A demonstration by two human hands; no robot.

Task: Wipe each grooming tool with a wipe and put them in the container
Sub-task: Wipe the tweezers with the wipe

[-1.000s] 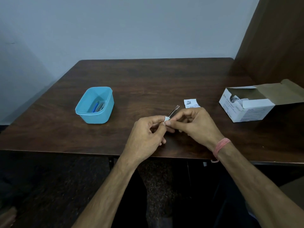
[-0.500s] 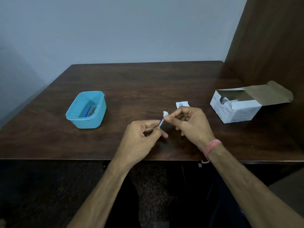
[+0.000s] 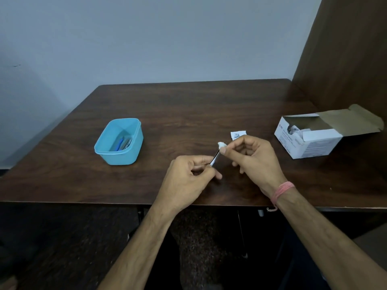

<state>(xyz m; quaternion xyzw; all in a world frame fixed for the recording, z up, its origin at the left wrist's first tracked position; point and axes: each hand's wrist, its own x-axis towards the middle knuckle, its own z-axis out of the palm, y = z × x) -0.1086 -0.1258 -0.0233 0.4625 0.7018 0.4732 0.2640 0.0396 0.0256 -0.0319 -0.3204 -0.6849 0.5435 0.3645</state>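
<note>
While our left hand (image 3: 188, 176) pinches the slim metal tool (image 3: 215, 159) by its lower end, our right hand (image 3: 254, 155) fingertips squeeze the wipe (image 3: 222, 145) around its tip.

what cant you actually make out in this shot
Head view only:
- Thin metal tool: too small and blurred to tell its type; its ends are covered by the left hand and the wipe pinched in the right hand.
- Items in the blue container: small, half hidden by its wall.
- Print on the white box and the torn sachet: too small to read.
</note>
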